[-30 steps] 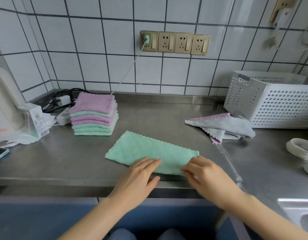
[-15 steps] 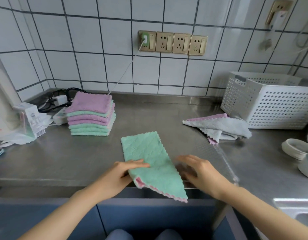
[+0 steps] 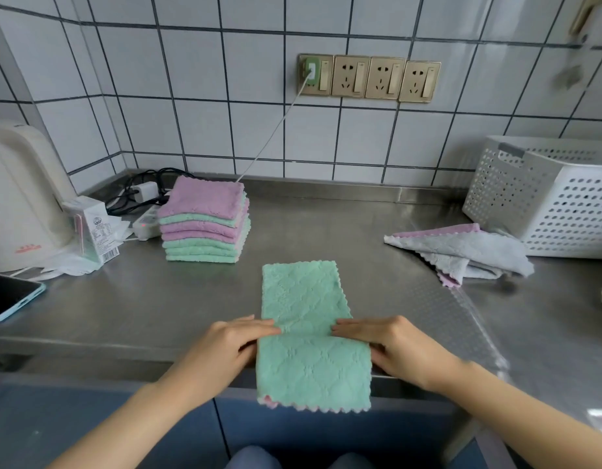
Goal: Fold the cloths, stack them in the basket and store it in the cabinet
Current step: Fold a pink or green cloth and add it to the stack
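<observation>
long mint-green quilted cloth (image 3: 306, 299) laid lengthwise on the brushed steel counter (image 3: 377, 231), near end draped over the front edge and showing a pink underside at one corner. pinched at mid-length on each side, left hand (image 3: 225, 346) and right hand (image 3: 391, 346) both gripping the cloth's edges with fingertips on top, thumbs hidden beneath. behind to the left a neat stack of folded pink and green cloths (image 3: 204, 221); to the right a crumpled grey-and-pink cloth (image 3: 462, 255) just beside the white perforated plastic basket (image 3: 557, 198) against the tiled wall.
</observation>
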